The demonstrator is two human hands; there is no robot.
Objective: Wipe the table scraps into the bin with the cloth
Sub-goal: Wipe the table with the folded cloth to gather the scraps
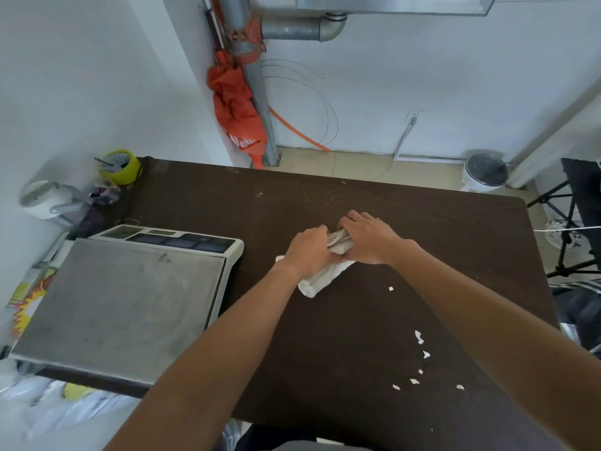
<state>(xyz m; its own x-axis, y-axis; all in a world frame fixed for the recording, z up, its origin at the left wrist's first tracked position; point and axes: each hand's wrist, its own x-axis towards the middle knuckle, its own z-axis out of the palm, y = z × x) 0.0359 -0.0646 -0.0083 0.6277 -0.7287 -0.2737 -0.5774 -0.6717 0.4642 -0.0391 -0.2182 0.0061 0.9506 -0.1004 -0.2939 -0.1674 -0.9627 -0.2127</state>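
A dark brown table [357,196] filled the middle of the view, with a grey weighing scale [123,297] on its near left part. Both forearms reached out to the table's middle. There the left hand [307,250] and the right hand [369,239] met over a white cloth [320,278]. The cloth's bunched far end was clamped between them, the fingers of both hands curled round it. Its looser near end trailed out below the left wrist onto the tabletop. A white bin [484,174] with a dark lid stood on the floor beyond the table's far right corner, well apart from the hands. A yellow tape roll [120,167] sat at the far left corner. Small white scraps [419,336] lay scattered on the near right of the table, apart from the cloth.
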